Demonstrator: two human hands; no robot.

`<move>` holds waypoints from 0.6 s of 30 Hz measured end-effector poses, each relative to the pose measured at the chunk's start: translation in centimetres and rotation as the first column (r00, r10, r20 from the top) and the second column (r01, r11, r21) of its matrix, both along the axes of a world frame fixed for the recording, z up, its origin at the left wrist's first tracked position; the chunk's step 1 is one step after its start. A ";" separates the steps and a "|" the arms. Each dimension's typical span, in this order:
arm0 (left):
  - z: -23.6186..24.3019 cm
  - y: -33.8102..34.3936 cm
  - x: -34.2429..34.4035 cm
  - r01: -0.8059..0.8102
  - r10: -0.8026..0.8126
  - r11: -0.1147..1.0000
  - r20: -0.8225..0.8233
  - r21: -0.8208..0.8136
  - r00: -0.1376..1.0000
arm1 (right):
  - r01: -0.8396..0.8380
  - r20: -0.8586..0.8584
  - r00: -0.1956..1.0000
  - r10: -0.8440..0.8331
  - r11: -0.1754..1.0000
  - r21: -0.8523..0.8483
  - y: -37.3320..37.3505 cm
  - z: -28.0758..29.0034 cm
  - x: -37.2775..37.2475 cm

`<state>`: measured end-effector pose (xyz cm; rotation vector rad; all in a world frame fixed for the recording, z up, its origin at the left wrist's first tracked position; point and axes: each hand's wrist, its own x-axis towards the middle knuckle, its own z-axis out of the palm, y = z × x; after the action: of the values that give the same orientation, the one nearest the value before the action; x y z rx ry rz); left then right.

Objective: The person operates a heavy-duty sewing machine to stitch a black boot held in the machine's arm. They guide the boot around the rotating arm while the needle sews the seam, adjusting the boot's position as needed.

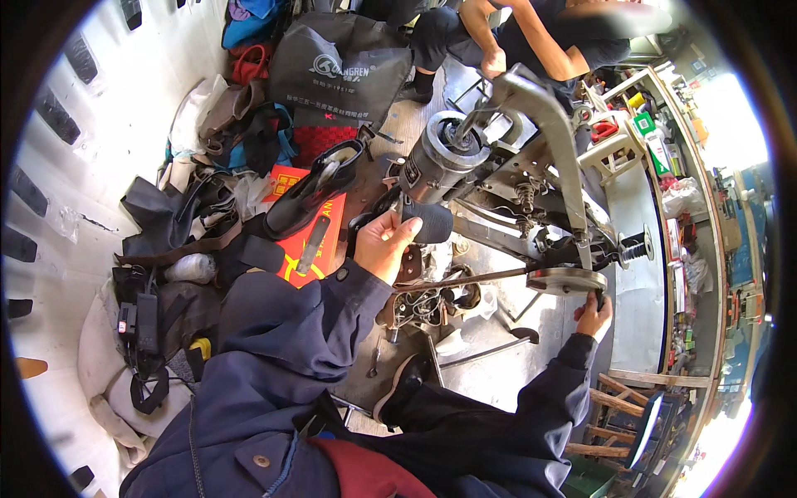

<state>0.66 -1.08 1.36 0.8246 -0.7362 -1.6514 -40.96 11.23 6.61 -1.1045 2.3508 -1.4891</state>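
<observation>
My left hand (385,245) is closed on a dark piece (429,226), apparently leather, beneath the upright metal cylinder (423,176) of a hand-operated machine (554,162). Its thumb presses on the piece; exactly what lies under the fingers is hidden. My right hand (594,318) is closed at the rim of the machine's crank wheel (553,280), on a handle that is mostly hidden. Left of the machine, a black boot (295,207) lies on a red-and-yellow box (320,249) with a flat metal strip (313,247) on it.
Another person (544,41) sits beyond the machine. A dark bag (336,58) and leather scraps (158,216) are piled leftward. Metal parts (415,315) and stand legs (481,355) lie below. A shelf rack (710,249) runs along the right, wooden stools (618,419) at lower right.
</observation>
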 end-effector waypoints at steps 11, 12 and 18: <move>0.7 0.1 -0.3 -0.026 0.024 0.999 -0.066 -0.031 0.998 | -0.387 0.198 0.911 0.363 0.917 0.096 -1.0 -1.5 8.2; 0.8 0.1 -0.2 -0.016 0.016 1.000 -0.048 -0.002 0.999 | -0.336 0.153 0.931 0.331 0.942 0.009 -0.7 0.3 7.0; 1.4 -0.1 0.1 -0.021 0.021 1.000 -0.036 0.010 0.999 | 0.062 0.044 0.997 -0.065 0.996 0.064 0.2 -2.1 -0.7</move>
<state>0.72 -1.18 2.79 0.8044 -0.6926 -1.6478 -41.69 11.46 4.49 -0.9787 2.4046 -1.4343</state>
